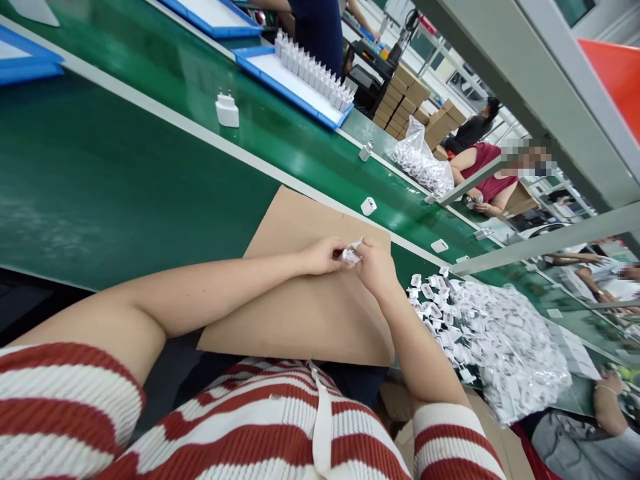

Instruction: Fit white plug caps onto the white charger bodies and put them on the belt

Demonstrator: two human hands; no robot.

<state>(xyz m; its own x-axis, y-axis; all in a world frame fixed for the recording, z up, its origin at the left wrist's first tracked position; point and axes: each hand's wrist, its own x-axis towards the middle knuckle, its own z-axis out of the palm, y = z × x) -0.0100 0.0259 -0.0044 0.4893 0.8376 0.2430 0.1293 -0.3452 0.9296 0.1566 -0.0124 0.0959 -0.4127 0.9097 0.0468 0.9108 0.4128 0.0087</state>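
Both hands meet over a sheet of brown cardboard (295, 313) that lies on the green table in front of me. Between my left hand (324, 256) and my right hand (375, 265) is a small white charger part (352, 253), gripped by the fingers of both. My fingers partly cover it, so its exact shape is hard to see. Just right of my right forearm, loose white charger parts (435, 300) lie in a heap, beside a clear plastic bag (515, 340) full of more of them.
Past a pale rail runs a green belt carrying a white plug charger (227, 110) and a white charger housing (369, 206). A blue tray (255, 72) beyond holds rows of chargers. Metal frame bars (550, 250) cross the right side. Co-workers sit across, including a person in red (483, 167).
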